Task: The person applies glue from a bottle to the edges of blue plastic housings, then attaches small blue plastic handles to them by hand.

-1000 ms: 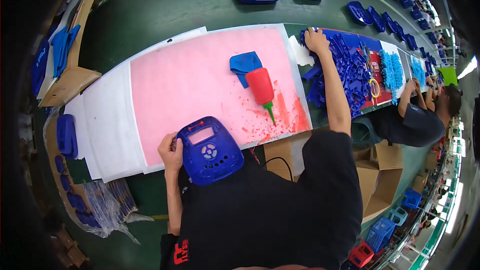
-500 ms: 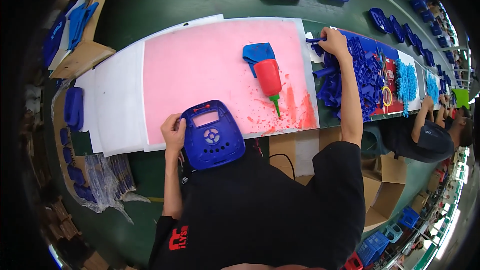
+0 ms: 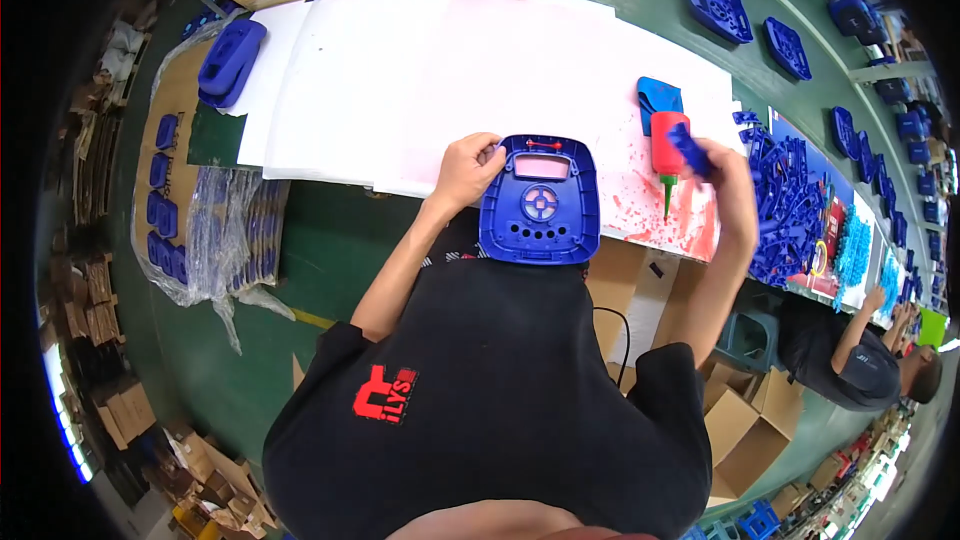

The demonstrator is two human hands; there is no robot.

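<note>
My left hand (image 3: 470, 170) grips the upper left edge of a blue plastic housing (image 3: 492, 215), which lies at the table's near edge against my body. The housing has a rectangular window, a round grille, a row of holes and a small red piece near its top. In my right hand (image 3: 730, 185) is a small blue plastic part (image 3: 688, 150), blurred by motion, held just right of the red squeeze bottle (image 3: 669, 130). That bottle lies with its green nozzle toward me, beside a folded blue cloth (image 3: 656, 98). Red smears mark the sheet around it.
A heap of small blue parts (image 3: 785, 205) lies right of the sheet, with light-blue pieces (image 3: 852, 240) beyond. Blue housings (image 3: 718, 8) rest on the far green surface. A co-worker (image 3: 860, 360) sits at right. Open cardboard boxes (image 3: 745, 430) stand below; wrapped stacked parts (image 3: 225, 230) are at left.
My right hand has come back from the heap of blue parts with one part in it. My left hand still holds the housing. The whole view has turned and shifted.
</note>
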